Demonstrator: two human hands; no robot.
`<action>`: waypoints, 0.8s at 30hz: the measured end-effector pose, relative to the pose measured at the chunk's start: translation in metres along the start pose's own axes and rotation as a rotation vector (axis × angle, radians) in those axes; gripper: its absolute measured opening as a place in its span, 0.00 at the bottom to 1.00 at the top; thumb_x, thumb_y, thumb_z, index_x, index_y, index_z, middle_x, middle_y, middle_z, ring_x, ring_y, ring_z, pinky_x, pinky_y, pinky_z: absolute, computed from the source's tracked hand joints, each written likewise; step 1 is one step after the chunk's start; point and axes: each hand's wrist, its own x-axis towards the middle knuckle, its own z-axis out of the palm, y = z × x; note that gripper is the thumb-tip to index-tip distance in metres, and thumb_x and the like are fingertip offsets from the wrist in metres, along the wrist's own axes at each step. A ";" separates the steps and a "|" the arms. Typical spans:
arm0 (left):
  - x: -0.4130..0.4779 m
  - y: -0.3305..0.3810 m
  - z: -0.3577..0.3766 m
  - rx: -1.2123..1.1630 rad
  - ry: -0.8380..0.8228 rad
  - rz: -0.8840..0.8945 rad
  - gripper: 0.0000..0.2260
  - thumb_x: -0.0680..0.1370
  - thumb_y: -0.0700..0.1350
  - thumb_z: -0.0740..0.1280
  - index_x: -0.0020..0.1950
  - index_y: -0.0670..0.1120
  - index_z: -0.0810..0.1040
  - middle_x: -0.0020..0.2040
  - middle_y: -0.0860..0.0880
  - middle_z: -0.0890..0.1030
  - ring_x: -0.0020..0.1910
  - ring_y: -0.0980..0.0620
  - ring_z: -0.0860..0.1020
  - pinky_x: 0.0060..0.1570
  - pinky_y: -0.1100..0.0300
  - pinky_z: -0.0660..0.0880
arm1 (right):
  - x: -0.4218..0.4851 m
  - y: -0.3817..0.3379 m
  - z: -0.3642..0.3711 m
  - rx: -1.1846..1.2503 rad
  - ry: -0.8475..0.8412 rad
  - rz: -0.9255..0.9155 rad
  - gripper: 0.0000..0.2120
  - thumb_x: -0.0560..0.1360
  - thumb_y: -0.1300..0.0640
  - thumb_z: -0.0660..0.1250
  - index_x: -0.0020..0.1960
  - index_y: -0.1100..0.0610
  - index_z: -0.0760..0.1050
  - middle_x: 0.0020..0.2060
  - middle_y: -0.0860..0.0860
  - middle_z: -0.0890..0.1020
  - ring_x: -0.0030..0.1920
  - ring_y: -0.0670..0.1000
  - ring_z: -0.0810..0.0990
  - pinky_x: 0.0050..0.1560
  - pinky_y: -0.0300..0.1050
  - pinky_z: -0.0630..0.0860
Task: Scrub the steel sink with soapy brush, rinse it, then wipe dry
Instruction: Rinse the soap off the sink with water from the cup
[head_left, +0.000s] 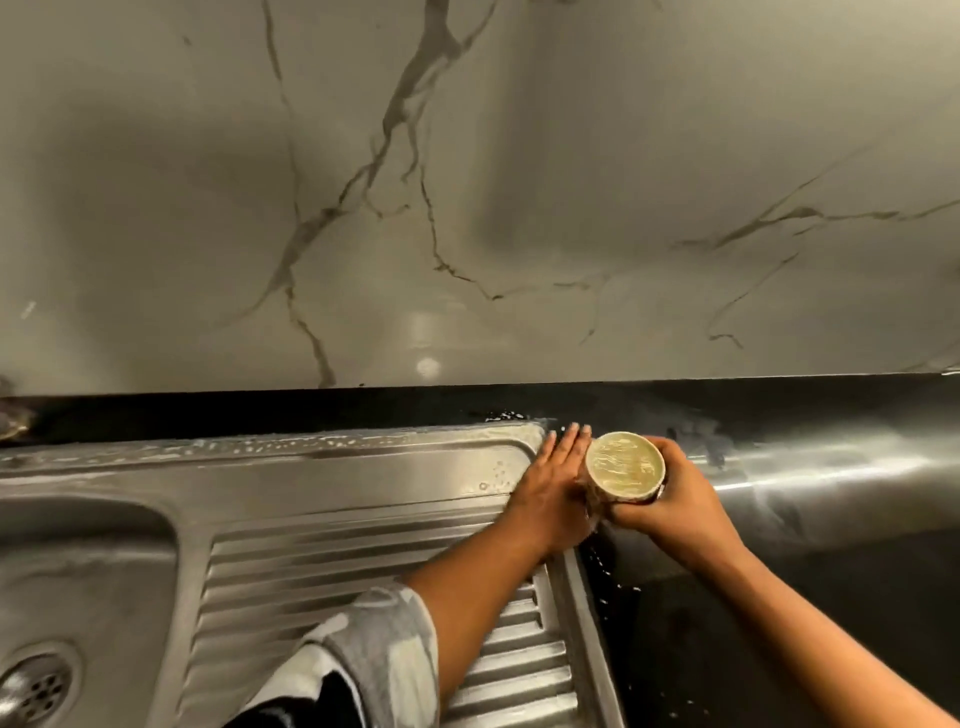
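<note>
A steel sink (291, 467) fills the lower left, with a basin and round drain (36, 688) at the left and a ribbed drainboard (332, 561) to the right. Soapy film and droplets lie along its far rim. My left hand (556, 488) lies flat, fingers straight, on the sink's far right corner. My right hand (670, 499) grips a round tub (625, 467) of yellowish soap paste, held just right of that corner with its open top facing the camera. No brush is in view.
A black countertop (779, 623) runs right of the sink, wet with white specks near the sink edge. A marble-veined wall (467, 182) rises behind. A dark ledge runs along the wall's foot.
</note>
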 end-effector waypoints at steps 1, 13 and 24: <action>0.013 -0.003 0.000 0.023 -0.014 -0.013 0.41 0.82 0.55 0.63 0.87 0.46 0.44 0.87 0.41 0.42 0.85 0.42 0.39 0.83 0.41 0.41 | 0.008 0.001 -0.002 -0.026 -0.015 -0.017 0.40 0.52 0.46 0.80 0.63 0.45 0.73 0.52 0.41 0.83 0.51 0.40 0.82 0.51 0.44 0.80; -0.011 -0.010 -0.005 -0.088 0.148 -0.613 0.40 0.85 0.61 0.52 0.84 0.40 0.35 0.83 0.41 0.32 0.83 0.42 0.32 0.83 0.44 0.37 | 0.057 -0.024 0.005 -0.134 -0.154 -0.120 0.41 0.55 0.48 0.84 0.65 0.47 0.72 0.52 0.40 0.81 0.50 0.40 0.80 0.45 0.38 0.76; -0.017 -0.039 0.004 -0.004 0.226 -0.404 0.38 0.86 0.63 0.46 0.86 0.40 0.42 0.86 0.40 0.41 0.86 0.43 0.39 0.84 0.44 0.42 | 0.075 -0.033 0.009 -0.225 -0.178 -0.121 0.41 0.57 0.49 0.86 0.67 0.47 0.72 0.54 0.43 0.82 0.50 0.46 0.80 0.42 0.36 0.72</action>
